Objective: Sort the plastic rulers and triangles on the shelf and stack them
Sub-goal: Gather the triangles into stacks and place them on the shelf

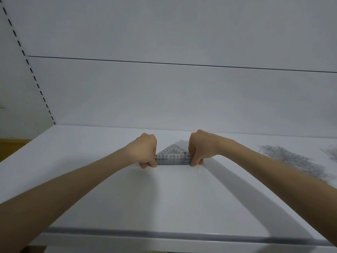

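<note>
While both hands clamp the ends of a stack of clear triangles (173, 157) near the middle of the white shelf (87, 161), the risk lies in the slick plastic itself. The left hand (146, 152) and the right hand (200, 149) each curl fingers and thumb round 1 end of the stack's long edge, knuckles up, with the apex pointing away toward the back panel (182, 97). Smooth sheets held only at 2 corners could, on this reading, fan out or slide past each other if either grip loosens, and a hard squeeze inward could bow the stack and spring a piece loose. Whether the stack lies flat or is tipped up off the shelf cannot be told; if tipped, letting go unevenly could spill it and undo the squared edges. The triangles are see-through, several layers thick, with grey printed scale marks along the near edge. Well apart to the right lies a loose pile of similar clear pieces (291, 161), blurred and unsorted, so more of the job appears left to do.
</note>
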A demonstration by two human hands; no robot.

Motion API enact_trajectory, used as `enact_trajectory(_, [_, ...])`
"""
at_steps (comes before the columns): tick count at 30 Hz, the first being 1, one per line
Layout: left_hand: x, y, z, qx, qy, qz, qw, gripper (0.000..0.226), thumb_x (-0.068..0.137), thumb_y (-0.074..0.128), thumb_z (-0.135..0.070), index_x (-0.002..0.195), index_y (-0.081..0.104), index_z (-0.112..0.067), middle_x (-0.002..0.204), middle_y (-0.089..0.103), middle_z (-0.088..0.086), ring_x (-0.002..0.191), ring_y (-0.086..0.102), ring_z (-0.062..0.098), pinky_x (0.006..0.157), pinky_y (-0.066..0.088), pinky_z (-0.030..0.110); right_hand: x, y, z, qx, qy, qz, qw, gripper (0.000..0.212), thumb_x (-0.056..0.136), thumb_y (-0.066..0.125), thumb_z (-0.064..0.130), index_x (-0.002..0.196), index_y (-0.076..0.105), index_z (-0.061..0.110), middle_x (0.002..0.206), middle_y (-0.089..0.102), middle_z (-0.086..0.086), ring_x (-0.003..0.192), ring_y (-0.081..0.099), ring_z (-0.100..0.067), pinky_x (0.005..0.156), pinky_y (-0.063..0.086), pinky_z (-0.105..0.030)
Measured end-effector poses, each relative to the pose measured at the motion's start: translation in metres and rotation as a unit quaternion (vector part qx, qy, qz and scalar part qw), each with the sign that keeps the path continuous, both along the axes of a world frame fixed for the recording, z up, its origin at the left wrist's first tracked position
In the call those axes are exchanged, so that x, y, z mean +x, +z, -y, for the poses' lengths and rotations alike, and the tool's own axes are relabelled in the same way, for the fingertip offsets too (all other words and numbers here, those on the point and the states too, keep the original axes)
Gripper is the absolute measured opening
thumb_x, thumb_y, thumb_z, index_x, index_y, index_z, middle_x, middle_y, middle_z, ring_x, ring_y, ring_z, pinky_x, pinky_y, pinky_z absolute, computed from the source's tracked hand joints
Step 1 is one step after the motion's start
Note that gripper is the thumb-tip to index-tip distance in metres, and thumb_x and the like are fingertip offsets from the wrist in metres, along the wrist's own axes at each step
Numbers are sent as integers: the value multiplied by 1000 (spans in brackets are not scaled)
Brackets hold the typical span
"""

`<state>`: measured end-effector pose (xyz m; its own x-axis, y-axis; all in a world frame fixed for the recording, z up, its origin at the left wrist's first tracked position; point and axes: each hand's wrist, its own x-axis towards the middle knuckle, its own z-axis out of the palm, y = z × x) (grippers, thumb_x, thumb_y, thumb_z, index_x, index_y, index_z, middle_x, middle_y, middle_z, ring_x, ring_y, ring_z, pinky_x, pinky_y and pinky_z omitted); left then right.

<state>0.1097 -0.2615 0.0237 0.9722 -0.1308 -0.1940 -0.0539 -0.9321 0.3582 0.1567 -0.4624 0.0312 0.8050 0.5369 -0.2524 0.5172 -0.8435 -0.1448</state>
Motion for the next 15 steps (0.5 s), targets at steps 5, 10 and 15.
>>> enact_trajectory(5, [0,-4,-2,-4,9,10,1000,10,65,67,-4,60,64,4,43,54,4,38,46,13,40,34,11,-1,-5,5,23,0,16,1000,22,63,76,31,64,67,11,60,66,1,53,48,-4,51,37,-20])
enact_trajectory(10, [7,-10,2,-1,6,13,1000,5,66,65,-3,63,63,-1,51,56,8,42,47,16,43,36,16,-1,-20,3,64,-17,54,996,34,63,76,34,68,61,4,60,54,-5,57,43,-17,52,33,-26])
enact_trajectory(15, [22,-13,4,7,2,17,1000,3,66,64,-2,65,63,1,53,59,9,44,51,18,47,41,18,10,-26,1,72,-22,76,994,33,61,76,31,60,57,5,53,46,-3,57,41,-19,48,30,-24])
